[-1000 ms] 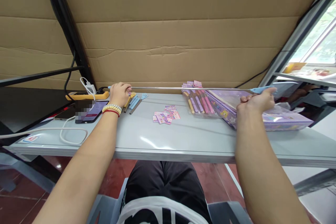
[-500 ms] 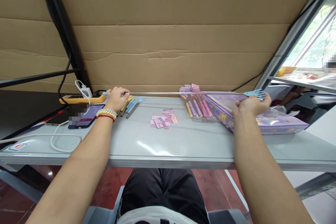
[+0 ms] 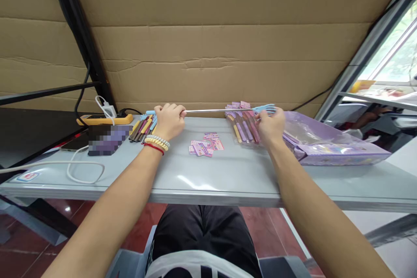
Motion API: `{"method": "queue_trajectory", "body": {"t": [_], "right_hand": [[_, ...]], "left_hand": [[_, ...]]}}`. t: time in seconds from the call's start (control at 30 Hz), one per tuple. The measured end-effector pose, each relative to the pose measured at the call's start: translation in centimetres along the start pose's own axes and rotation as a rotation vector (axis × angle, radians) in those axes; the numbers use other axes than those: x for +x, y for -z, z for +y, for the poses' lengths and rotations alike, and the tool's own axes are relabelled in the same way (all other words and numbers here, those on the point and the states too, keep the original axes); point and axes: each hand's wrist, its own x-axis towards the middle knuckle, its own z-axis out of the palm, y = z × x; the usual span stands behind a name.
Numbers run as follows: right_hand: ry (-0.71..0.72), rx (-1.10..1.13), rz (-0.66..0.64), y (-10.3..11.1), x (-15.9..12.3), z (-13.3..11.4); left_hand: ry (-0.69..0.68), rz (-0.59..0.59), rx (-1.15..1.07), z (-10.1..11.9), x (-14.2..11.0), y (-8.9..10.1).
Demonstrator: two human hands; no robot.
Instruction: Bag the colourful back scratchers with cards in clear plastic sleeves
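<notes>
Both hands hold one telescopic back scratcher (image 3: 215, 110), a thin metal rod with a blue handle and a blue claw head (image 3: 264, 107). My left hand (image 3: 169, 120) is a fist round the handle end. My right hand (image 3: 270, 125) pinches the rod just below the claw. The rod runs level above the grey table (image 3: 228, 173), close to the cardboard wall. Several more scratchers (image 3: 142, 127) with blue, yellow and dark handles lie just left of my left hand.
Small pink cards (image 3: 206, 144) lie between my hands. A bag of pink and purple scratchers (image 3: 243, 127) and a purple box (image 3: 329, 145) sit to the right. A phone (image 3: 107, 139), a white cable (image 3: 78, 166) and a yellow power strip (image 3: 104, 119) lie at left.
The rod has become much shorter: my right hand moved left with the claw head, from over the purple box to the bag. My left hand shifted a little right.
</notes>
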Motion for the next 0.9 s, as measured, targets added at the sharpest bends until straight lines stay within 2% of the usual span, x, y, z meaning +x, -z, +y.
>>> {"method": "queue_trajectory", "body": {"t": [0.07,0.17,0.3,0.4,0.6,0.77,0.9], "right_hand": [[0.003,0.010,-0.166,-1.4,-2.4,-2.4],[0.059,0.029,-0.501,-2.6,-5.1,-5.1],[0.104,-0.048,-0.681,-2.7,-6.0,-5.7],[0.111,-0.086,-0.752,-2.3,-5.7,-5.0],[0.111,0.006,-0.839,-2.0,-5.8,-4.9],[0.110,0.030,-0.776,-2.1,-5.8,-5.0],[0.146,-0.044,-0.719,-2.2,-5.6,-5.0]], "left_hand": [[-0.045,0.011,0.029,1.6,-0.5,-0.3],[-0.161,-0.032,0.081,3.4,-1.2,-0.8],[-0.282,-0.190,0.130,4.2,-1.9,-1.2],[-0.323,-0.287,0.153,4.1,-2.2,-1.4],[-0.375,-0.351,0.189,4.5,-2.7,-1.6],[-0.376,-0.362,0.156,4.8,-2.7,-1.5],[-0.379,-0.341,0.119,4.5,-2.6,-1.6]]}}
